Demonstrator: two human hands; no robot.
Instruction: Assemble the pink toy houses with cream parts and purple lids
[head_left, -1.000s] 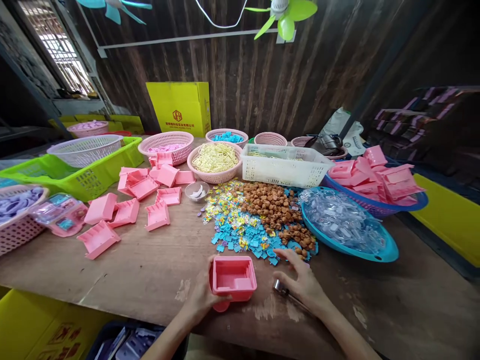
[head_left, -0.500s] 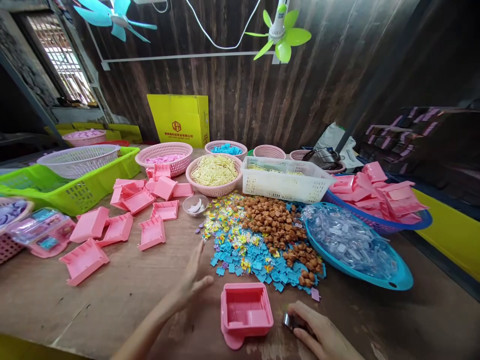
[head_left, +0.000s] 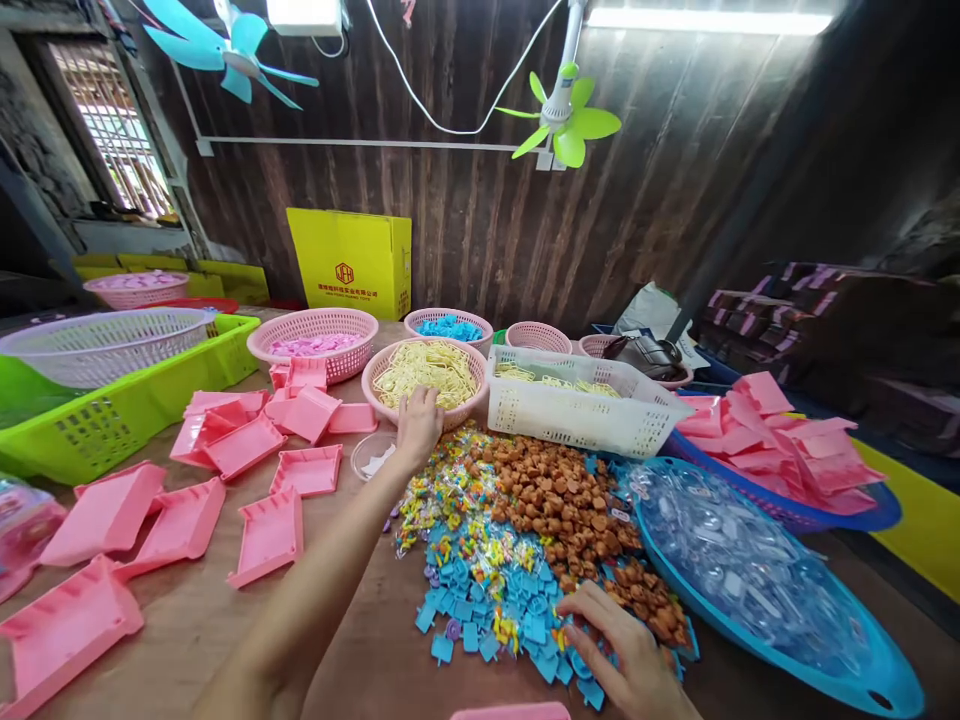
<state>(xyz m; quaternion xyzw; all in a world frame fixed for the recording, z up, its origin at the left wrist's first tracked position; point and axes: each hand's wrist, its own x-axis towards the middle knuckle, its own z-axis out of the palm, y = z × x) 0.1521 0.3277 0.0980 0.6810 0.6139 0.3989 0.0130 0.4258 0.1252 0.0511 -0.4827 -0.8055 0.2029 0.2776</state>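
My left hand [head_left: 421,430] reaches over the front rim of a pink basket [head_left: 381,398]. Its curled fingers touch a heap of pale yellow cord loops [head_left: 427,368]; the fingertips are partly hidden. My right hand [head_left: 619,650] is low over small blue plastic pieces [head_left: 469,600], thumb and fingers apart, with nothing visible between them. Brown figures [head_left: 570,490] and bagged yellow pieces [head_left: 442,480] lie around the blue ones. Only the top edge of a pink box [head_left: 514,712] shows at the bottom of the view.
Pink trays [head_left: 270,535] lie at left, near a green crate [head_left: 127,410]. A small clear bowl [head_left: 360,462] stands beside my left wrist. A white basket [head_left: 585,405] is at the back. At right, a blue basin [head_left: 750,560] holds clear parts, beside a basket of pink pieces [head_left: 780,430].
My left hand has moved forward to the cord loops. My right hand has gone from beside the pink box to the blue pieces; its dark shiny object is out of sight. The view has shifted.
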